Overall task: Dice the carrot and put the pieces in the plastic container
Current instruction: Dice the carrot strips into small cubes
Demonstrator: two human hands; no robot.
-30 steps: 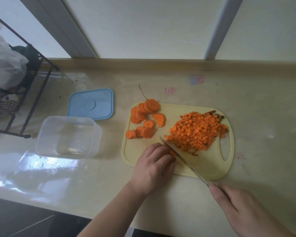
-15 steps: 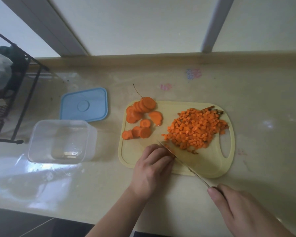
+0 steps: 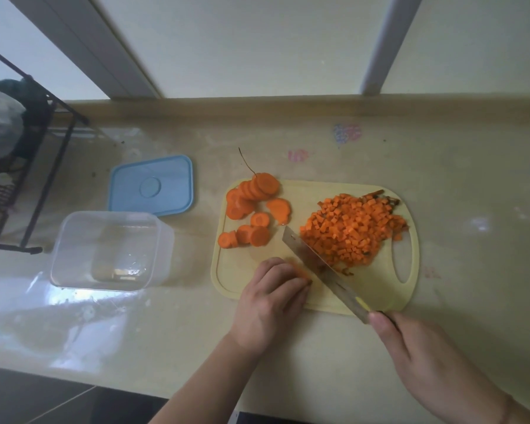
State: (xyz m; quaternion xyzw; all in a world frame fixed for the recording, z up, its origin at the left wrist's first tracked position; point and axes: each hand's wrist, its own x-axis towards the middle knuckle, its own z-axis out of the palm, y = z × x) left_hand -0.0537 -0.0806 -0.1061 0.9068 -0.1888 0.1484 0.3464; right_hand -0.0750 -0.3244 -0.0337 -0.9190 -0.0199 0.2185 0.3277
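No brand, label or readable writing shows anywhere; the only marks are two smudged patches on the countertop [image 3: 456,179], one pink [image 3: 297,155] and one bluish-purple [image 3: 347,132], too blurred to read as anything.

On the pale yellow cutting board [image 3: 380,289], the left hand [image 3: 270,304] curls its fingers over a small piece of carrot [image 3: 302,273] near the board's front edge; only an orange sliver of it shows past the fingertips, and the rest is hidden under the hand. The right hand [image 3: 423,359] grips the handle of the kitchen knife [image 3: 318,270], the handle itself almost wholly covered by the fingers. The blade runs diagonally up and left from that hand, its tip between the carrot rounds and the diced heap, its edge just beside the left fingertips. Whether the edge touches the board cannot be told.

The carrot slices [image 3: 251,209] lie in the board's far-left part, some overlapping, with a thin root tail sticking up behind them. The diced carrot pile [image 3: 352,231] fills the right part, next to the handle cutout; dark scraps peek out at its far edge.

The clear plastic container [image 3: 107,249] sits on the counter left of the board, well apart, with no carrot inside. Its blue lid [image 3: 152,185] lies flat just behind it. A black wire rack [image 3: 43,148] is cut off by the left edge, its contents indistinct.
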